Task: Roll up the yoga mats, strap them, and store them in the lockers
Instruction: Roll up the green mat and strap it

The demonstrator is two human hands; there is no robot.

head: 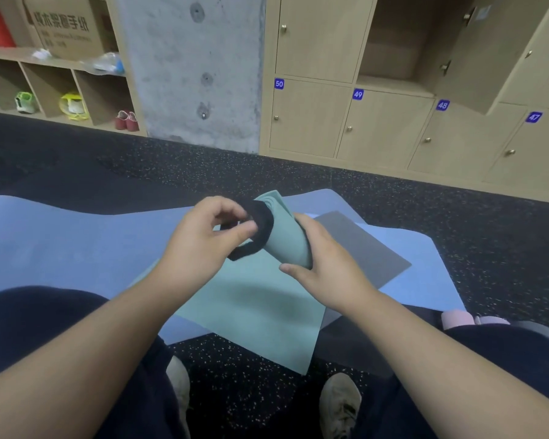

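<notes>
Two worn pale sneakers [339, 403] sit lowest in view on the speckled black floor [241, 391], dark trouser legs either side, person seated. Both bare forearms reach forward over the lap.

Left hand [203, 236] has its fingers curled, thumb and fingertips pinching a black strap [260, 223]. Strap forms a loop around the near-left end of the rolled green mat [282, 236], touching it. Right hand [324, 261] grips the roll from the right side, fingers wrapped behind it, thumb stuck out along the lower edge.

Rolled green mat is held above the floor, between the hands. Long axis tilted: spiral end points up and away toward the lockers, other end points down toward the person's right hand. Spiral layers visible at the top end.

Under the hands a flat green mat [260, 312] lies unrolled, one corner toward the sneakers. Grey mat [362, 245] lies flat just right of the hands, partly overlapping. Both rest on a larger blue mat [61, 242] spread wide across the floor.

Wooden lockers [377, 128] along the far wall, numbered 50, 49, 48, 47; one upper locker door [476, 52] stands open. Concrete pillar [194, 68] left of them. Shoe cubbies [61, 93] far left with shoes inside, cardboard box [64, 23] on top.
</notes>
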